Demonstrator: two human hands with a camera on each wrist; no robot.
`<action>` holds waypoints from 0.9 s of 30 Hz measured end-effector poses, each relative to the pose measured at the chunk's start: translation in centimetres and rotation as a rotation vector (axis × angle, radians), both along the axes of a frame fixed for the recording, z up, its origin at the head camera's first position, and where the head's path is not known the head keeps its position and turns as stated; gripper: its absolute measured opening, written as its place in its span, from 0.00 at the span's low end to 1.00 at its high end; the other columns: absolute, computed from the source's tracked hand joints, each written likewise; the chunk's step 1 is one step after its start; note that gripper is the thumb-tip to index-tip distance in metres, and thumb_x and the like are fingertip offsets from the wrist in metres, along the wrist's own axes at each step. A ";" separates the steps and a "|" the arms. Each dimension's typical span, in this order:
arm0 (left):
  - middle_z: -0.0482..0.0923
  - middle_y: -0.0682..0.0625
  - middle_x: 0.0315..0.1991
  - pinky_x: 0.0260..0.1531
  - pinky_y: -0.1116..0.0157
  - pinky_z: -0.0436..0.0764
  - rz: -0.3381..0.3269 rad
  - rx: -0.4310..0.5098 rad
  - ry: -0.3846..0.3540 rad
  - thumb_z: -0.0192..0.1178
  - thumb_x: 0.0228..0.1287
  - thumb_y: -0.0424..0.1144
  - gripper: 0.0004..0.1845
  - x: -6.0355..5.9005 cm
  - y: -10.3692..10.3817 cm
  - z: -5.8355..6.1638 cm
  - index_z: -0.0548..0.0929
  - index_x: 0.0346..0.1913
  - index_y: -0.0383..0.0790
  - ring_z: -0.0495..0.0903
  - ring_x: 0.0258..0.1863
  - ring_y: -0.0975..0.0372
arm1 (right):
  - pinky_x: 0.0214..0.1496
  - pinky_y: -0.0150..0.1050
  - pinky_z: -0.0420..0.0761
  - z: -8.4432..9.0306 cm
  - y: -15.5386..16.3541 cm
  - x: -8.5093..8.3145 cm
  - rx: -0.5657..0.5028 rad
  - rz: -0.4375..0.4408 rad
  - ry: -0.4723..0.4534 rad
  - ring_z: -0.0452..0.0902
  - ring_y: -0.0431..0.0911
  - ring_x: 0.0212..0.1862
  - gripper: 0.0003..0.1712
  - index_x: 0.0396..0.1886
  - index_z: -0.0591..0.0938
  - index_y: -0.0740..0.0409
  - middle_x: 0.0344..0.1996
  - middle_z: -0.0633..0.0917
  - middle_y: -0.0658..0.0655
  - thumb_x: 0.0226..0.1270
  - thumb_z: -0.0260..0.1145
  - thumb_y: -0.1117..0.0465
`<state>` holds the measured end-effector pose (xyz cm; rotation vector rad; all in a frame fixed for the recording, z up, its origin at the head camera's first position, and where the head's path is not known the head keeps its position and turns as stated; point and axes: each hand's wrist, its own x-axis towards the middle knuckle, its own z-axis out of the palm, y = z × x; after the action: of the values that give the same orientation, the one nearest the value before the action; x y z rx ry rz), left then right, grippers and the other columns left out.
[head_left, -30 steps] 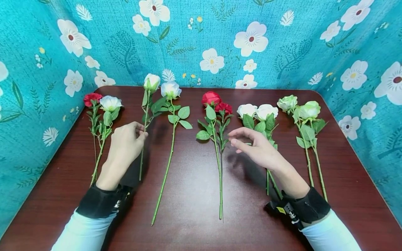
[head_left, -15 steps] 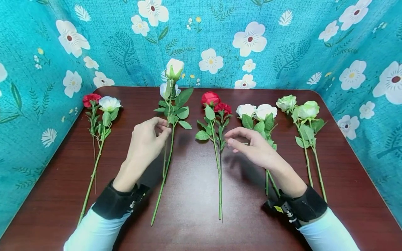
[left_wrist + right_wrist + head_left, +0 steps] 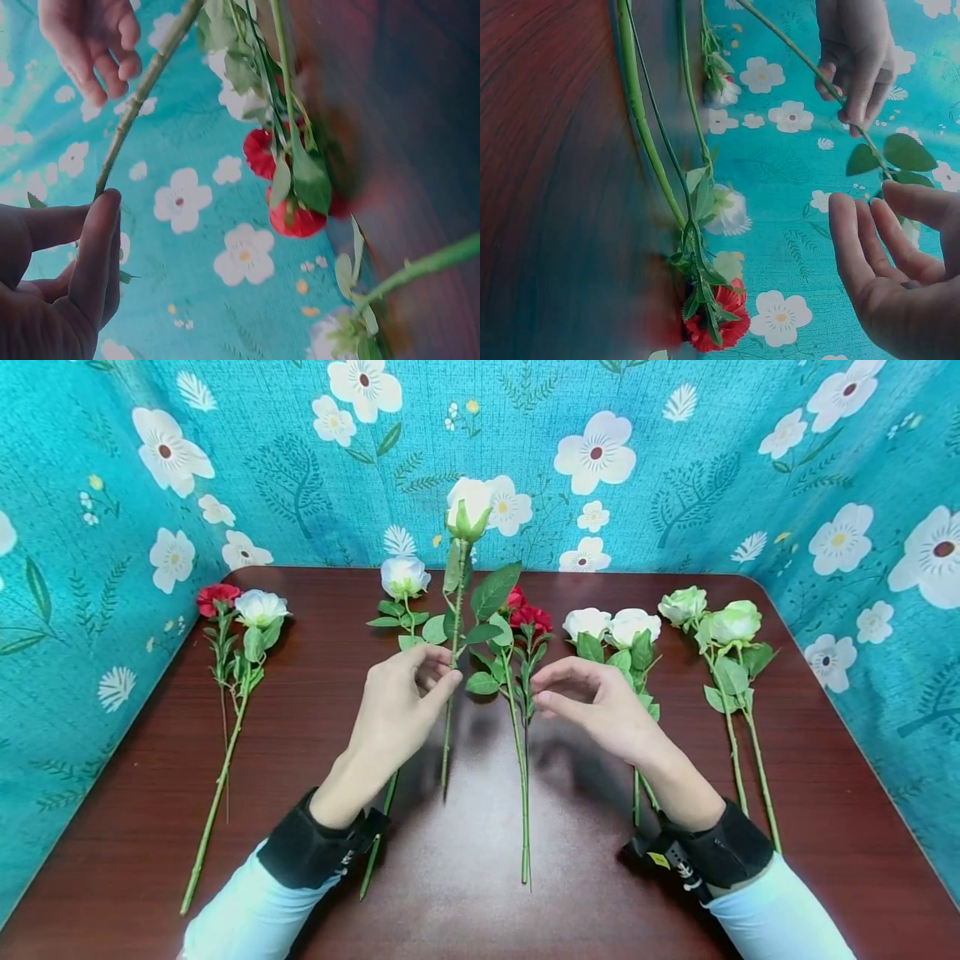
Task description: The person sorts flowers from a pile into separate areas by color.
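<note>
My left hand (image 3: 401, 702) is raised over the middle of the dark wooden table (image 3: 465, 860), thumb and fingertips pinched on the stem of a white rose (image 3: 468, 510) just below its lower leaves. The stem hangs nearly upright, a little tilted, with the bloom up against the blue flowered backdrop (image 3: 675, 468) and the cut end down near the tabletop; I cannot tell whether that end touches the wood. My right hand (image 3: 600, 702) hovers just beside it, palm turned inward, fingers relaxed and slightly bent, gripping nothing; its fingertips point at the stem but stay apart from it. Between my hands the two red roses (image 3: 525, 618) lie flat, their heads partly hidden behind the held rose's leaves. My right forearm covers the lower stems of the two white roses (image 3: 611, 625) lying to its right, and my left wrist covers part of the stem of another white rose (image 3: 403, 575) lying on the table. In the left wrist view only my fingertips (image 3: 101, 225) and a stretch of stem show, the bloom cut off; the right wrist view is blurred near the table edge.
</note>
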<state>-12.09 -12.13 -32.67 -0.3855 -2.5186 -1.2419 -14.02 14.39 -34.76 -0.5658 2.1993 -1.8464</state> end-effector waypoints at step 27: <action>0.82 0.53 0.35 0.29 0.67 0.85 -0.272 0.259 0.026 0.70 0.66 0.29 0.08 2.3 5.0 -1.7 0.84 0.45 0.36 0.82 0.29 0.67 | 0.50 0.39 0.83 0.4 -1.6 1.6 -0.162 -0.109 0.146 0.86 0.47 0.47 0.17 0.54 0.84 0.66 0.44 0.88 0.55 0.65 0.72 0.72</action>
<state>-9.76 -7.17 -34.40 -0.6918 -2.2989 -1.6281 -12.37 12.83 -34.34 -0.6415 2.2235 -2.1170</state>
